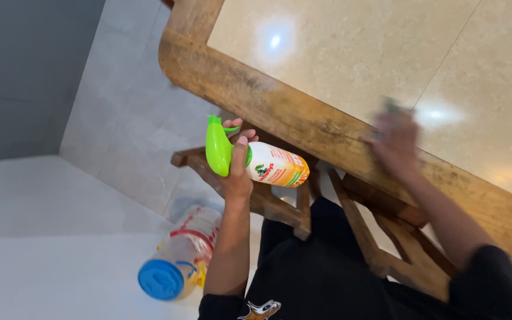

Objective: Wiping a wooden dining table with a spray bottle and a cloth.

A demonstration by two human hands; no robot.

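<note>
The fingers of the left hand (236,166) wrap around the neck of a white plastic spray bottle with a bright green trigger head and an orange label (256,159); the thumb lies along the near side of the green head and the fingertips show past its far side. The grip is closed firmly on the bottle. The bottle lies nearly level in the air, green head toward the left of the view and its base pointing right, just below the rounded corner of the table and above a wooden chair frame (280,204).

The right hand (395,142) is blurred. It lies flat over the wooden rim of the table, fingers reaching onto the top, and something small and dark (392,108) shows at its fingertips; the blur makes it impossible to tell what that is or whether the fingers are closed on it.

The table with a broad, worn brown wooden border and a glossy beige stone top (303,118) fills the upper right of the view, with ceiling lights reflected in the stone. Both forearms come out of black sleeves. On the pale tiled floor (120,118), near the left elbow, a clear plastic jar with a blue screw lid and a red band (179,258) lies on its side.
</note>
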